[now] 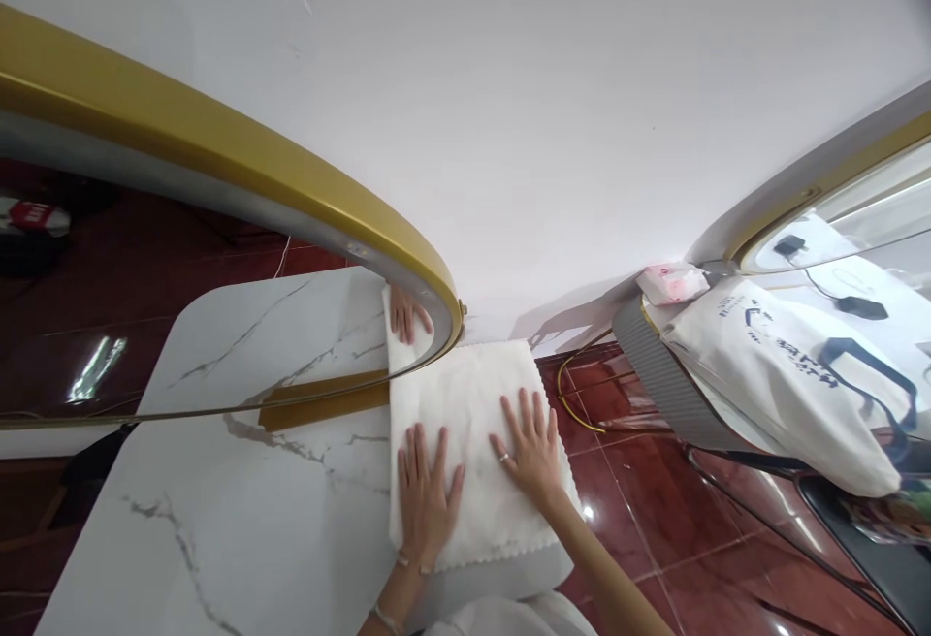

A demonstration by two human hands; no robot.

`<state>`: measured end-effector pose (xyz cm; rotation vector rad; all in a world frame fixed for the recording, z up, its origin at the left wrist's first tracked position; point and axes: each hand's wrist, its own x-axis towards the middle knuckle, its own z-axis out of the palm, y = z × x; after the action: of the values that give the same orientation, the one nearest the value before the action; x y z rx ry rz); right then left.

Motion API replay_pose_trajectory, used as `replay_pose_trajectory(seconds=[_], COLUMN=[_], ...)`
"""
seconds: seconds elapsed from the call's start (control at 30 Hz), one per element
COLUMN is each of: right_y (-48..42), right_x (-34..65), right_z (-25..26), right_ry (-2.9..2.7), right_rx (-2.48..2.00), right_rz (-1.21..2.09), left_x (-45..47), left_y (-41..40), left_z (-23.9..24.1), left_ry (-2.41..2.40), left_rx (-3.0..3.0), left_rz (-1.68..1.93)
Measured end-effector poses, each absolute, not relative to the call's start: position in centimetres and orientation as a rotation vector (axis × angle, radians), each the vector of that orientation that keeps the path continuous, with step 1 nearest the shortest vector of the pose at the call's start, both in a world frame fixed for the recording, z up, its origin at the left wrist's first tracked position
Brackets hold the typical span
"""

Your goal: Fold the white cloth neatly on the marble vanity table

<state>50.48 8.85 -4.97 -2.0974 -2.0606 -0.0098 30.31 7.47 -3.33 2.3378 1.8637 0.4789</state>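
A white cloth [484, 379] with a scalloped edge lies spread on the right end of a white marble-patterned table [291, 510]. My left hand [426, 500] rests flat on its left half, fingers stretched forward. On the right half, my right hand [532, 452] lies palm down with its fingers spread and a ring on one finger. Both hands press on the cloth and neither grips it. The cloth's right edge reaches to the table's end.
A gold-framed round mirror [349, 200] stands on the table and reflects one hand. At right, a second table [640, 355] bears a white cloth bag [786, 365], a pink-and-white packet [673, 282] and another mirror [836, 190]. A yellow cable [563, 394] hangs above the red tiled floor [640, 491].
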Motion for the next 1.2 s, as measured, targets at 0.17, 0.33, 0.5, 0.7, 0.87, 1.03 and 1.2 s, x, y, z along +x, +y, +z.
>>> replay_pose_trajectory(seconds=[0.17,0.33,0.5,0.7,0.87,1.03,1.2], right_y=[13.5,19.2,16.9,5.9,-1.2,1.5,9.5], right_x=[51.6,53.1,53.1,51.2,49.6,50.4,52.7], right_z=[-5.0,-4.7,-4.6,-4.5,-4.5,-5.0,-4.7], right_ry=[-2.048,-2.048,-1.970,-2.113,-2.168,-2.185,-2.193], right_rx=[-2.122,-2.115,-2.021,-2.001,-1.999,-1.986,-2.077], right_rz=[0.006,0.021,0.025,0.014,0.019,-0.021,-0.003], left_x=[31.6,33.2,32.7,29.9,28.1,29.1,31.7], left_y=[12.0,17.0,16.1,7.7,0.2,2.3,10.2], left_z=[-3.7,-3.5,-3.2,-3.1,-3.6,-3.9,-3.8], left_ry=[1.847,1.824,1.741,1.708,1.761,1.770,1.759], left_rx=[2.379,2.378,2.430,2.469,2.473,2.463,2.407], left_rz=[0.488,0.488,0.445,0.364,0.338,0.385,0.426])
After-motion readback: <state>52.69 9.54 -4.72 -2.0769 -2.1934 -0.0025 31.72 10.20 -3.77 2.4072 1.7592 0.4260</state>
